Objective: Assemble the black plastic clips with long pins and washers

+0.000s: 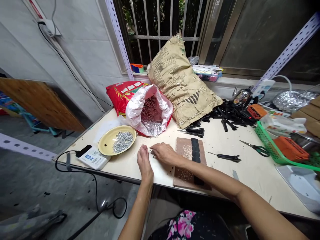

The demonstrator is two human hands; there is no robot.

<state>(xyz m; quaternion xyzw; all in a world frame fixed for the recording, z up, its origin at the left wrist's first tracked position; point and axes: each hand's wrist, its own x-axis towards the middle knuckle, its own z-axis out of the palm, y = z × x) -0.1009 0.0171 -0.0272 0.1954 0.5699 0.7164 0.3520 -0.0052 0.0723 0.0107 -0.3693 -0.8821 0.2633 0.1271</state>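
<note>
My left hand (144,162) stands on its edge on the table (250,173), fingers held together. My right hand (164,153) lies palm down beside it, fingers bent over a few small metal pieces (151,152) between the two hands. Just left sits a yellow plate (107,145) with a heap of small silvery screws (122,141). Behind the hands an open red and white bag (135,106) shows long nails (151,115) inside. To my right lies a brown board (185,160) with black blocks (195,150) on it.
A tan paper sack (178,85) leans at the window. Black plastic parts (228,115), a black-handled tool (226,156), scissors (256,147) and a green basket (268,146) crowd the right side. A white scale (93,157) with a black cable sits at the left table edge.
</note>
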